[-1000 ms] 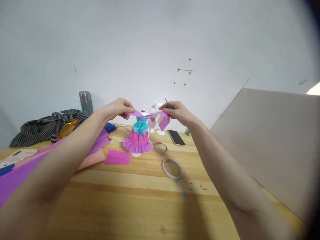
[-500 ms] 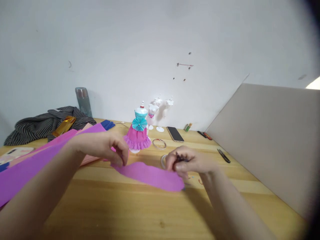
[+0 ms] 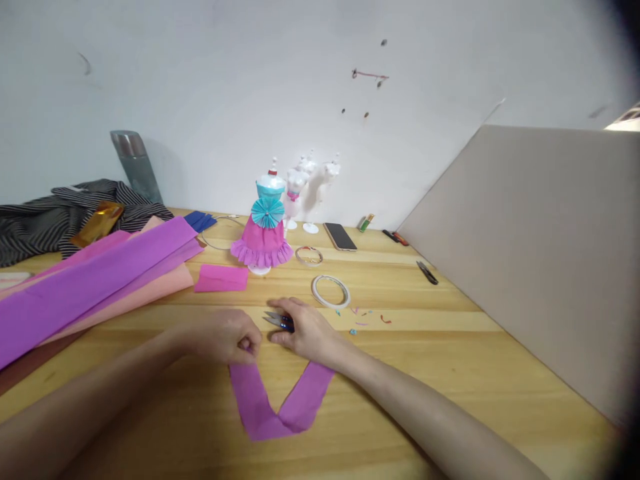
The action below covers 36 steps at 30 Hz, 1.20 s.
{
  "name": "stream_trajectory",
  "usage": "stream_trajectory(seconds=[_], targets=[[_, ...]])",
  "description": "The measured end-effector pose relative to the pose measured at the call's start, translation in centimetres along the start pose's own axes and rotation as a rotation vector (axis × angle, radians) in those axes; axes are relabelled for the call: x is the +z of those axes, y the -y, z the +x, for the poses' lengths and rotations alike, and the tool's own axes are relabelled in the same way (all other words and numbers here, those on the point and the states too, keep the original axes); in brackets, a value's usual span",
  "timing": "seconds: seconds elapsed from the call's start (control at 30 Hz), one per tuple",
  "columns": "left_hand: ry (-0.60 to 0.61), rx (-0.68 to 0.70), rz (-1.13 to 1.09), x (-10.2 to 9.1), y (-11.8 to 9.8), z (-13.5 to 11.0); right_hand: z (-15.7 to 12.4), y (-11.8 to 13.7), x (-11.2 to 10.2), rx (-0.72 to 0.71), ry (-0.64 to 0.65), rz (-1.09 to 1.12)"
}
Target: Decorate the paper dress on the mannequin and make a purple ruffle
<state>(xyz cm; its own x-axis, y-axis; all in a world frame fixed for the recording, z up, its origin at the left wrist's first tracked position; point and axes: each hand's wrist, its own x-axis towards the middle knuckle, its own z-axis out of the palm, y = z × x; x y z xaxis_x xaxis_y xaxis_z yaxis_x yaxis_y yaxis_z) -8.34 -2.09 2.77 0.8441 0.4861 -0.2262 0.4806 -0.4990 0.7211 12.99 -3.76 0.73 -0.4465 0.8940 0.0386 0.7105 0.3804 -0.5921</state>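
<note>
A purple crepe-paper strip (image 3: pixel 255 403) hangs in a folded V shape over the table. My left hand (image 3: pixel 231 333) is closed, pinching the strip's left end. The strip's other end runs up under my right wrist. My right hand (image 3: pixel 303 327) is low over the wood, its fingers around a pair of thread snips (image 3: pixel 281 321) whose blades point left toward my left hand. Beyond my hands stands a small dress form (image 3: pixel 263 230) in a pink skirt with a purple ruffle and a turquoise fan bow. A folded pink paper piece (image 3: pixel 221 278) lies in front of it.
Rolls of coloured crepe paper (image 3: pixel 105 277) cover the left side. A roll of white tape (image 3: pixel 331 291), scraps (image 3: pixel 353 331), a phone (image 3: pixel 340 236) and a craft knife (image 3: pixel 427 272) lie rightward. A bottle (image 3: pixel 136 167) and bare dress forms (image 3: pixel 331 170) stand by the wall.
My right hand has let go of the strip's right end and moved left and down with the snips. The strip has folded into a V. The view has tilted down.
</note>
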Motion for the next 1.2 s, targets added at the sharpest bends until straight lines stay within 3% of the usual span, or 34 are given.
stream_trajectory(seconds=[0.1,0.17,0.23,0.33,0.47,0.67,0.83,1.0,1.2], targets=[[0.155,0.019,-0.148,0.0,-0.4,-0.1,-0.1,-0.4,-0.3,-0.122,-0.075,-0.044],[0.121,0.007,-0.189,0.1,-0.4,-0.1,0.0,-1.0,-1.1,-0.166,-0.147,-0.149],[0.060,-0.021,-0.217,0.4,0.1,0.2,0.2,-1.8,-2.4,-0.084,-0.203,-0.341],[0.035,-0.062,-0.379,0.5,1.2,0.6,0.4,-3.3,-4.6,0.156,-0.161,-0.639],[-0.042,-0.107,-0.478,0.4,2.1,0.9,0.4,-4.8,-6.0,0.233,-0.038,-0.659],[-0.007,-0.102,-0.393,0.4,2.0,0.7,0.5,-5.7,-5.4,0.212,-0.028,-0.612],[-0.003,-0.112,-0.392,0.3,1.9,0.8,0.5,-6.0,-5.5,0.266,-0.053,-0.513],[-0.028,-0.120,-0.372,0.3,1.6,0.8,0.1,-5.1,-6.8,0.275,-0.036,-0.321],[-0.016,-0.122,-0.353,0.1,1.4,0.7,-0.5,-3.4,-7.1,0.133,-0.081,0.409]])
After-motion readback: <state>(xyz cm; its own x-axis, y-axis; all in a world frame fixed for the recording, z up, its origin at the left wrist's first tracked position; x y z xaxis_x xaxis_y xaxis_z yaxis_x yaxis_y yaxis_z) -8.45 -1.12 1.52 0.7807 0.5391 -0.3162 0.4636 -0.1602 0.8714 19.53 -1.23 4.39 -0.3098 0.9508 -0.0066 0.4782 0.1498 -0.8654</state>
